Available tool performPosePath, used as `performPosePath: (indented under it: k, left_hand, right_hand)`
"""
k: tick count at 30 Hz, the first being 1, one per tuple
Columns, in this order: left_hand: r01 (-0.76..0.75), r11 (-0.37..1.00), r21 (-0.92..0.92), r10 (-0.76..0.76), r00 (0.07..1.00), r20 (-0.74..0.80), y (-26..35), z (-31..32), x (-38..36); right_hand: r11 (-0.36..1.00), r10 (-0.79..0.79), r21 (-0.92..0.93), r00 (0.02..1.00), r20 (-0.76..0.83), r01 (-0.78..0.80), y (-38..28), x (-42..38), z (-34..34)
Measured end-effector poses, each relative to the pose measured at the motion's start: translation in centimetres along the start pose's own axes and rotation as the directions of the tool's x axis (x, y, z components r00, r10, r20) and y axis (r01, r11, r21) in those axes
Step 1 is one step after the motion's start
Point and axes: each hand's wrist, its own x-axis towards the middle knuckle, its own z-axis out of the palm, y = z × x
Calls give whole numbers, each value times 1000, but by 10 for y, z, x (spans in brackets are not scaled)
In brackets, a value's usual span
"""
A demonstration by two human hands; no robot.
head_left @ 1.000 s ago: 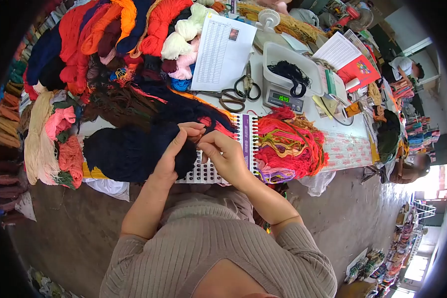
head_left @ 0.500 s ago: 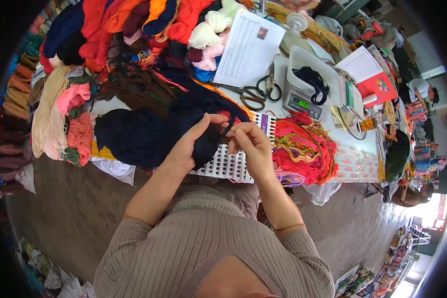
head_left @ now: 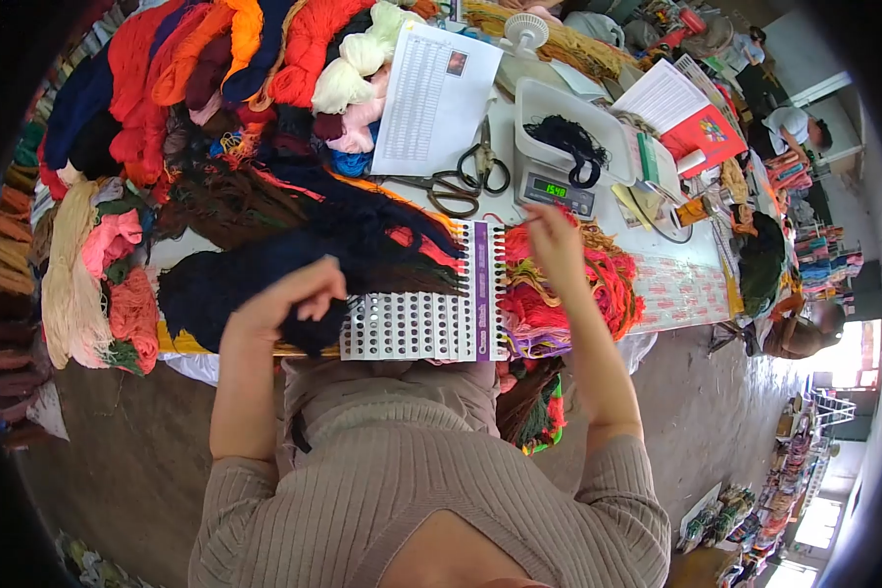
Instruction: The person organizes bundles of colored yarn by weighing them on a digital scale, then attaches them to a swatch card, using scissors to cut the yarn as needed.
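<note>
Over the navy yarn (head_left: 206, 289) at the table's front edge is my left hand (head_left: 299, 294), its fingers curled in; what they hold, if anything, is hidden. My right hand (head_left: 557, 250) is raised above the pink and red yarn pile (head_left: 608, 294), just in front of the digital scale (head_left: 556, 194). Its fingertips are pinched and slightly blurred; nothing in them can be made out. Between my hands lies a white punched card (head_left: 402, 328) with a purple stripe. Dark strands reach across its upper part.
Two pairs of scissors (head_left: 483, 169) lie behind the card, beside a printed sheet (head_left: 431, 103). On the scale is a clear tray (head_left: 529, 98) with dark yarn. Colourful skeins (head_left: 309, 49) fill the left. A person (head_left: 789, 127) is far off at the right.
My hands have parted from above the card: the left moved left and down, the right moved right and up. More of the card shows. The view has shifted, and the scale's reading differs.
</note>
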Motion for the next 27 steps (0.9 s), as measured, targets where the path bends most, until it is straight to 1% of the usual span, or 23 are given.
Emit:
performPosePath:
  k: [1,2,3,4,5,7,8,9,10,11,13,14,15,17,18,19,20,21,23,24,25,26,27]
  left_hand:
    - [-102,944,-315,106,994,-6,-20,-17,-1]
    - [-201,751,-629,168,979,-113,-13,-13,-8]
    - [-213,454,-865,454,891,18,-14,-17,-5]
    - [-198,321,-926,596,802,35,-10,-12,-4]
    - [-203,317,-927,600,800,30,-4,-5,-6]
    - [-317,400,-860,578,815,-31,6,9,-12]
    - [-299,415,-859,639,768,41,-3,7,-4]
    - [-362,488,-794,606,795,10,-5,10,-5]
    - [-416,559,-717,574,818,-27,-7,12,-6]
    - [-400,514,-758,613,790,-1,-12,11,-2]
    - [-420,479,-771,601,797,-61,-14,12,0]
    - [-419,481,-770,549,829,-109,-14,13,-2]
    - [-429,478,-767,549,827,-121,-16,9,-2]
    - [-411,518,-750,516,850,-110,-23,0,4]
    - [-418,524,-742,472,868,-156,-18,5,4]
    - [-411,525,-745,436,882,-179,-15,9,6]
    - [-397,530,-749,395,897,-196,-13,12,8]
    - [-395,560,-728,371,905,-205,-15,12,11]
    - [-342,632,-696,279,938,-207,-5,20,13]
    - [-316,647,-694,280,945,-169,-4,22,15]
    - [-317,642,-698,282,944,-169,-3,24,14]
    - [-259,590,-765,328,942,-67,-1,27,15]
    - [-195,536,-821,383,923,31,1,29,16]
  right_hand:
    - [981,134,-137,989,-55,-141,22,19,-17]
    - [973,114,-187,985,-126,-137,54,33,-27]
    - [961,185,-184,976,-119,-205,66,43,-37]
    - [945,255,-181,961,-110,-271,71,50,-43]
    - [938,218,-251,970,-109,-239,76,55,-44]
    - [941,188,-264,976,-109,-211,104,72,-40]
    - [943,165,-275,980,-111,-190,122,82,-37]
    - [946,185,-249,977,-109,-207,115,90,-34]
    - [954,244,-155,965,-92,-256,109,92,-32]
    - [951,301,-60,951,-69,-305,103,94,-30]
    - [941,329,-58,942,-64,-332,109,102,-24]
    - [947,321,23,947,19,-321,112,103,-22]
    - [944,303,103,947,103,-314,109,102,-19]
    - [959,251,99,958,140,-265,71,82,7]
    - [975,177,84,951,253,-204,48,61,21]
    - [992,83,45,885,458,-117,4,34,31]
    - [931,112,157,666,737,-330,-42,9,33]
    - [954,63,73,434,899,-289,-82,-3,30]
    - [963,-28,129,389,921,-236,-116,-12,20]
    - [939,-342,289,591,731,186,-113,-10,24]
    - [939,-344,212,682,645,272,-113,-7,21]
    - [929,-356,121,758,547,350,-117,-4,17]
    - [956,-131,287,779,613,-66,-118,-4,17]
